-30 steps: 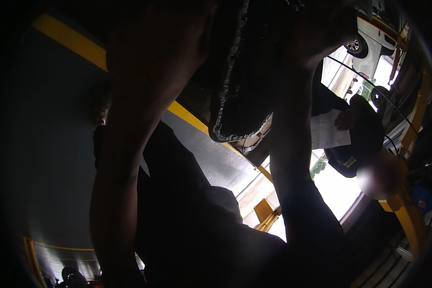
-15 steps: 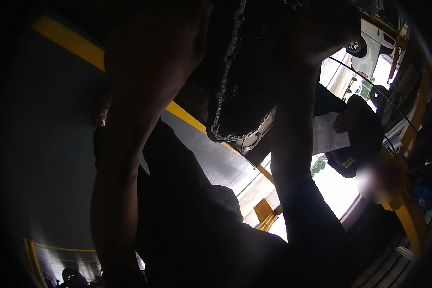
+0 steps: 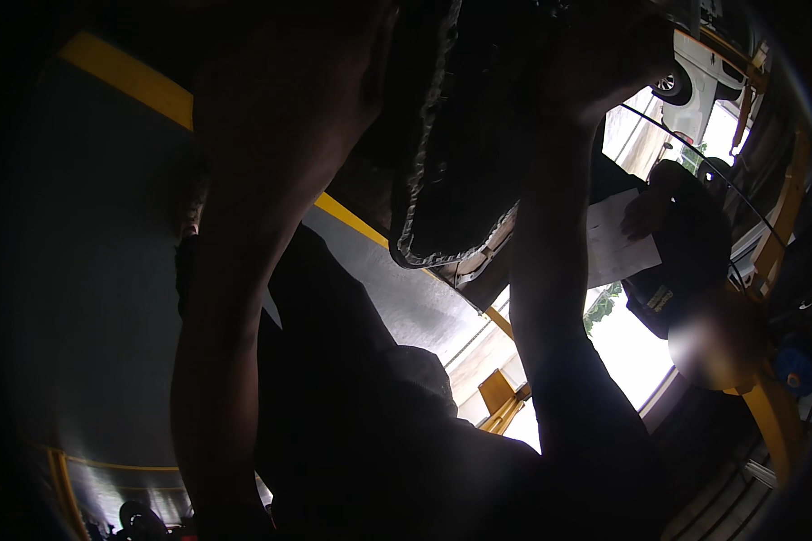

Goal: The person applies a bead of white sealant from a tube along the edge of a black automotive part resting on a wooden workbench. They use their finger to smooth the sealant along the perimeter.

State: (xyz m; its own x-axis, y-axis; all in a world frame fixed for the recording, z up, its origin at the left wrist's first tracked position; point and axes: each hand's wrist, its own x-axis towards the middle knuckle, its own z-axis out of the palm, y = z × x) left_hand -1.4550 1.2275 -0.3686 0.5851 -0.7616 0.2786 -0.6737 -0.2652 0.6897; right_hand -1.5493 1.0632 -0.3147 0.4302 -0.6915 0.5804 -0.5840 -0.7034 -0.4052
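I see a narrow gap between the person's left forearm (image 3: 235, 270) and the dark, round-cornered part edged with a bumpy silvery bead (image 3: 469, 189); a hand could slip past near its rounded corner. On the other side the right forearm (image 3: 555, 243) cuts across the part and blocks that approach. Beyond it, a co-worker in dark clothing (image 3: 702, 221), a white paper sheet (image 3: 609, 239) and a thin black cable (image 3: 751, 206) crowd the way. Outside the left forearm, room opens over the grey floor (image 3: 81, 270).
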